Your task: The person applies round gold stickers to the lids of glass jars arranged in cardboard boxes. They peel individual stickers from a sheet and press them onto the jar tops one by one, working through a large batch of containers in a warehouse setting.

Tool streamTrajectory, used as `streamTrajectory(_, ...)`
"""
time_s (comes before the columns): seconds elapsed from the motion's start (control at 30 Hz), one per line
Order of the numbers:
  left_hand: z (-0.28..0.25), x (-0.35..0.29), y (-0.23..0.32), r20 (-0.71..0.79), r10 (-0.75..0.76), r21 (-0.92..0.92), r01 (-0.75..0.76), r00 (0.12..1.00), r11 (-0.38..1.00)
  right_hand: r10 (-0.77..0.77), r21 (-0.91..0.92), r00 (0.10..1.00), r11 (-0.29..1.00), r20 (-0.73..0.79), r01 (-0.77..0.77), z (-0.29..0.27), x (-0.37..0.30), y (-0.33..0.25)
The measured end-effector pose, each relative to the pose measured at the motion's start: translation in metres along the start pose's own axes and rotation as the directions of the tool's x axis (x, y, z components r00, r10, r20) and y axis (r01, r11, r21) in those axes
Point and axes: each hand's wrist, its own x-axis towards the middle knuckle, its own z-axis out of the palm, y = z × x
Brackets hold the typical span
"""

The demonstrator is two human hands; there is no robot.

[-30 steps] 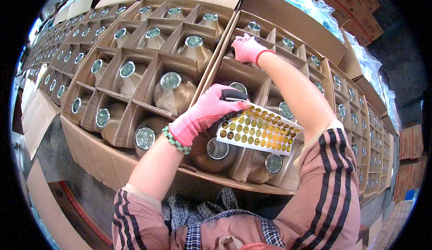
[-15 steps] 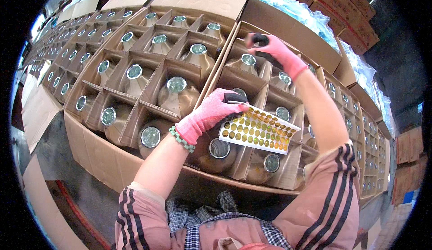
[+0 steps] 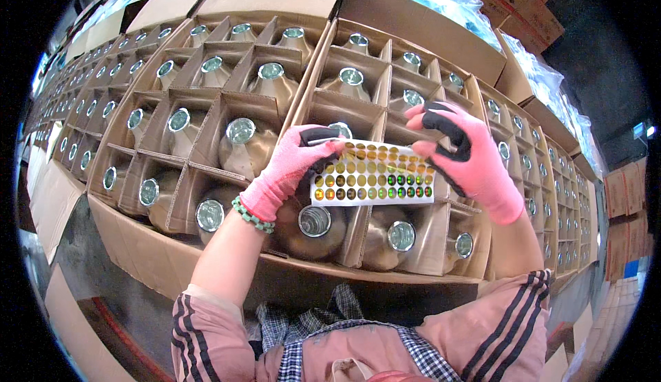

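My left hand [image 3: 292,165], in a pink glove with black finger patches, grips the left end of a white sticker sheet [image 3: 375,199]. Rows of round, shiny gold stickers cover the sheet, some glinting green. At its upper right edge, my right hand [image 3: 468,151], gloved the same way with bare fingertips, has the thumb and forefinger curved and apart. The thumb tip is close to the sheet; whether it touches, I cannot tell. Below the sheet, a brownish glass bottle [image 3: 322,241] with a round shiny mouth stands in a divided carton [image 3: 348,265].
Another divided carton [image 3: 158,261] of similar bottles adjoins on the left, and more rows [image 3: 551,175] run off to the right. Behind stand cartons with bluish plastic film [image 3: 434,0]. Stacked brown boxes [image 3: 513,0] rise at the back right.
My right hand has come down from the far side of the carton to the sheet's right end. The sheet has shifted left and up a little, with its face flatter toward view.
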Motion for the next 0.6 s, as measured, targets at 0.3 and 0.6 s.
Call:
streamTrajectory(0.3, 0.002, 0.001, 0.001, -0.014, 0.030, 0.043, -0.029, 0.999, 0.999, -0.054, -0.600, 0.998, 0.800, -0.041, 0.019, 0.012, -0.009, 0.018)
streamTrajectory(0.6, 0.004, 0.000, 0.004, 0.034, 0.026, 0.106, -0.030, 0.999, 0.994, -0.131, -0.619, 0.991, 0.780, -0.020, 0.091, 0.029, -0.007, 0.028)
